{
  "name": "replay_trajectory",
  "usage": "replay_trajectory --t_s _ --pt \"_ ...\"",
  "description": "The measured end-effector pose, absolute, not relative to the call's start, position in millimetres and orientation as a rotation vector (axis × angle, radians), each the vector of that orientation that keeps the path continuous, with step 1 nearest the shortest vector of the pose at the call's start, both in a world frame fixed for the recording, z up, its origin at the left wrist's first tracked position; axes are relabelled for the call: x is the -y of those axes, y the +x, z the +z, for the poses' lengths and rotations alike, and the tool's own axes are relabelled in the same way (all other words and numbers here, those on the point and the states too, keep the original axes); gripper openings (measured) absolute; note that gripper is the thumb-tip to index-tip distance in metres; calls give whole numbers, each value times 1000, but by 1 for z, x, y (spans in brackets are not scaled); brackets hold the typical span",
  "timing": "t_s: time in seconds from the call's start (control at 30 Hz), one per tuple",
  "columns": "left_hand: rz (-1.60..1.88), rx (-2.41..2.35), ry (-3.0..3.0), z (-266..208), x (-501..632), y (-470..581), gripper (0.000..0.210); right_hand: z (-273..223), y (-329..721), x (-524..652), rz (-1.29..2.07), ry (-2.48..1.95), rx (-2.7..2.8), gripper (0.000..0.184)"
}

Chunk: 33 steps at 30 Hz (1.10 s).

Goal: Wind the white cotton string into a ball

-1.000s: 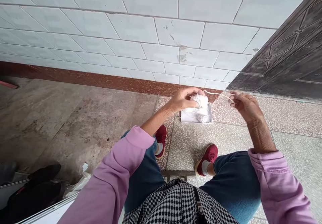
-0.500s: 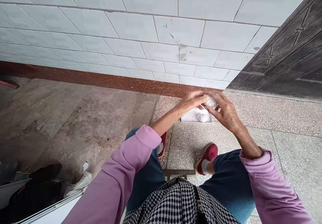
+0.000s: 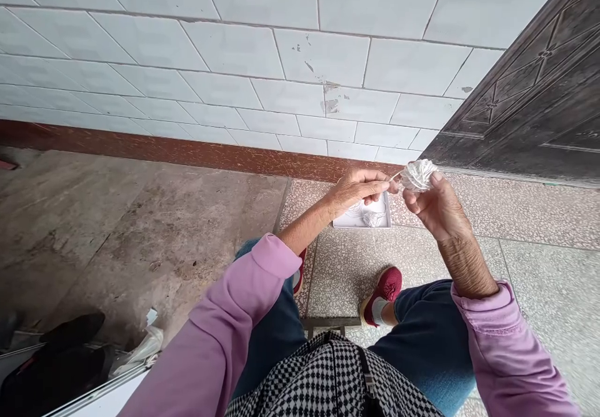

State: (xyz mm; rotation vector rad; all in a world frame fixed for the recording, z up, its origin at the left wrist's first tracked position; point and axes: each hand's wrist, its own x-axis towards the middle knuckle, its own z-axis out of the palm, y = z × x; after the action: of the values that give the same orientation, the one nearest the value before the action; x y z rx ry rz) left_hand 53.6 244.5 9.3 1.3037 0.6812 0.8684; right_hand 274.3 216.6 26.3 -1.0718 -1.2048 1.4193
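My right hand (image 3: pixel 445 211) grips a white ball of string (image 3: pixel 419 175), thumb on its near side and fingers beneath. A short stretch of string (image 3: pixel 396 175) runs from the ball to my left hand (image 3: pixel 360 187), whose fingers are pinched on it. Below the hands lies a shallow white tray (image 3: pixel 349 223) on the floor. Inside it are a smaller white ball of string (image 3: pixel 374 218) and loose loops of strand. My left fingers hide part of the tray's far side.
A white tiled wall (image 3: pixel 262 104) with a red-brown base strip (image 3: pixel 187 152) stands ahead. A dark carved door (image 3: pixel 534 104) is at the right. Dark items (image 3: pixel 56 354) and crumpled plastic (image 3: pixel 145 348) sit at lower left. Red shoes (image 3: pixel 387 286) rest on the speckled floor.
My right hand has moved right and turned, carrying the ball away from my left hand. The ball now shows clearly, with string stretched between the hands. The view has shifted slightly right.
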Motion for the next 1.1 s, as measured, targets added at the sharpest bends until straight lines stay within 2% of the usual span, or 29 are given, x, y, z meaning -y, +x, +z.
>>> replay_trajectory --t_s 0.3,0.47,0.6,0.73,0.87,1.1 --pt "784 -615 1148 3 -247 65 40 25 292 -217 1307 -1132 1341 70" --pt "845 -654 1247 8 -248 67 34 29 293 -213 1395 -1014 1203 59" --pt "1077 -760 1480 9 -249 72 20 27 295 -209 1512 -877 1057 46" --pt "1201 -855 1662 8 -248 81 8 24 303 -206 1532 -851 921 44" --pt "1276 -898 1886 8 -246 88 11 26 316 -203 1510 -857 845 44" --pt "1224 -921 2029 1 -248 89 17 29 350 -207 1396 -792 846 33"
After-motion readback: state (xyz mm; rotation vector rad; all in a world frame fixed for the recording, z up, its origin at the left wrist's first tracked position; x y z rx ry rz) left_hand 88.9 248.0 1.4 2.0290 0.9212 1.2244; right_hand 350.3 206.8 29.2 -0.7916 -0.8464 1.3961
